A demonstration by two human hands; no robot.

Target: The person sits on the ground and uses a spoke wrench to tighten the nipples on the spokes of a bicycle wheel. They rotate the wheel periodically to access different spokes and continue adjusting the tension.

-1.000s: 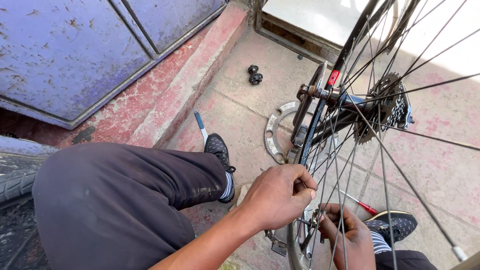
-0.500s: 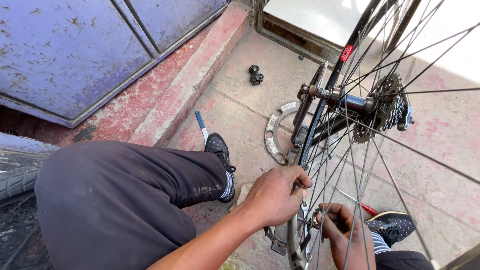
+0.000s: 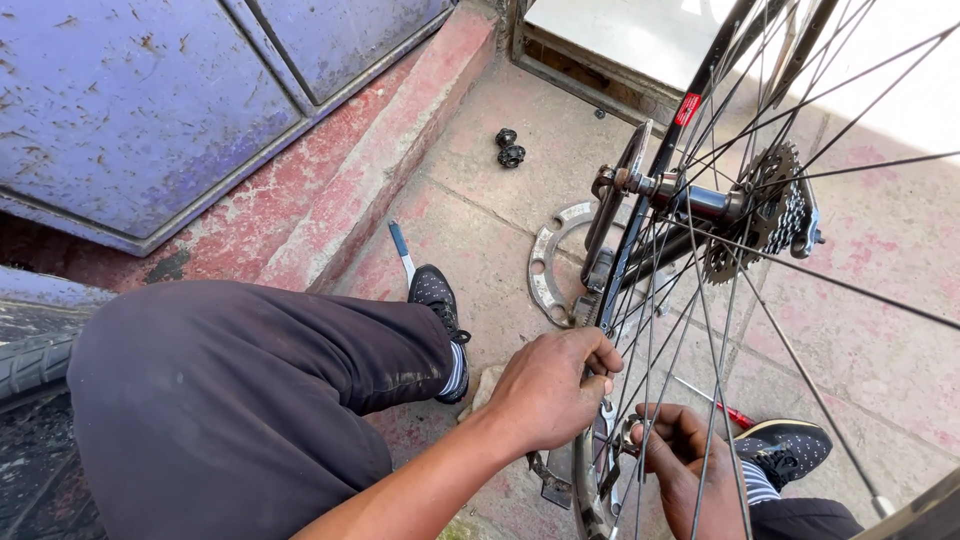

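Note:
A bicycle rear wheel (image 3: 590, 500) stands upright in front of me, its spokes (image 3: 700, 330) fanning out from the hub (image 3: 700, 200) and the sprocket cluster (image 3: 770, 215). My left hand (image 3: 550, 390) is closed on the rim's near side, fingertips curled between the spokes. On the far side of the spokes, low down, my right hand (image 3: 690, 465) pinches a small metal tool (image 3: 625, 445) against the rim. My left knee, in dark trousers (image 3: 250, 400), fills the lower left.
A metal brake disc (image 3: 548, 270) lies on the paving under the frame. A blue-handled tool (image 3: 400, 250) and two small black parts (image 3: 510, 150) lie near a red step (image 3: 370, 170). A red-handled screwdriver (image 3: 722, 408) lies by my right shoe (image 3: 790, 450). A tyre (image 3: 30, 350) sits at the far left.
Both hands stay at the rim. My right hand has shifted slightly lower behind the spokes, and the spokes have turned a little.

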